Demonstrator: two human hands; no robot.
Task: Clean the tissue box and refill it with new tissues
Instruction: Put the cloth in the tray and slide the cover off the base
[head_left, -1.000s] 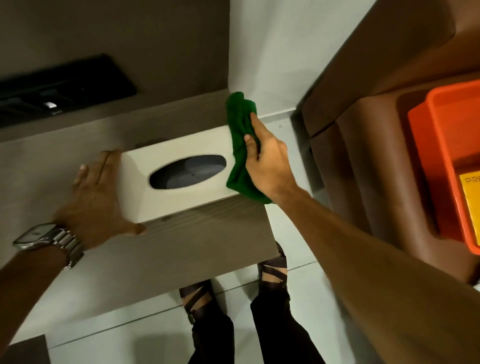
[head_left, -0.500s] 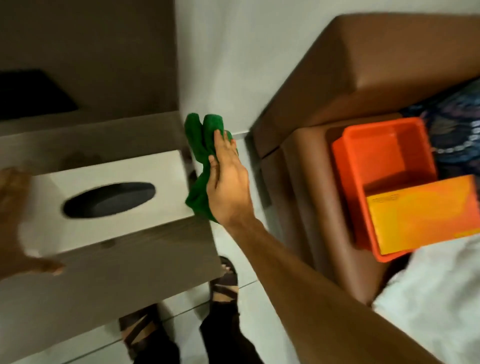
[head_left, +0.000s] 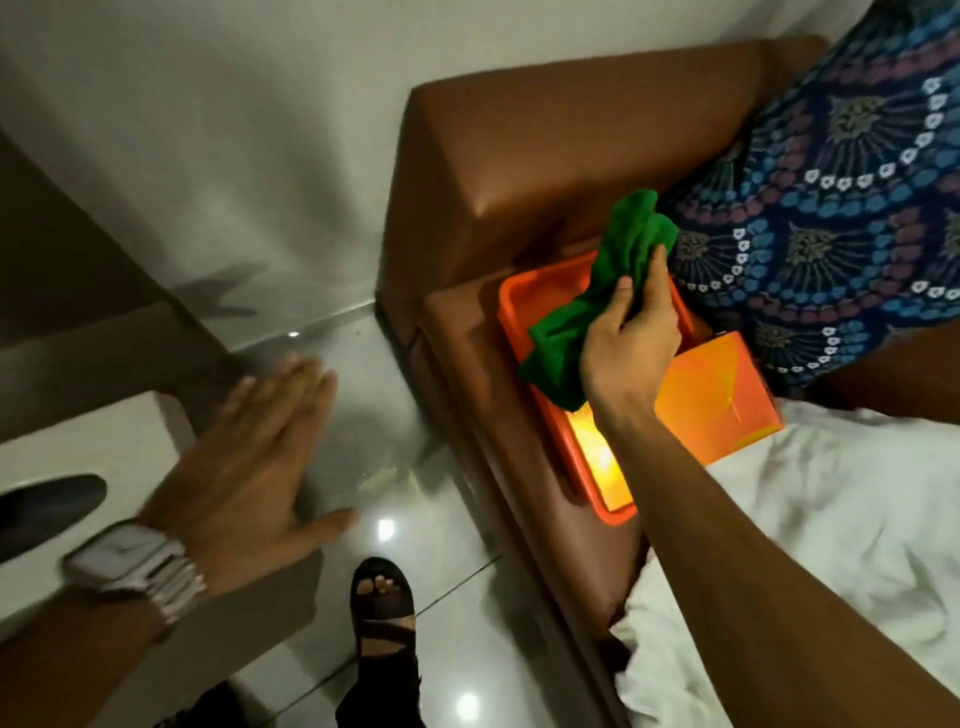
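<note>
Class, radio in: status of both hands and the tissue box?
Right hand grips green cloth over orange tray. Left hand open, off tissue box. Nothing blocking.

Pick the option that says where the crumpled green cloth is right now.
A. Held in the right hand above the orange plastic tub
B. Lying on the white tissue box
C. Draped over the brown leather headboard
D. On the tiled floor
A: the right hand grips the crumpled green cloth over the orange plastic tub, well away from the white tissue box.
</note>
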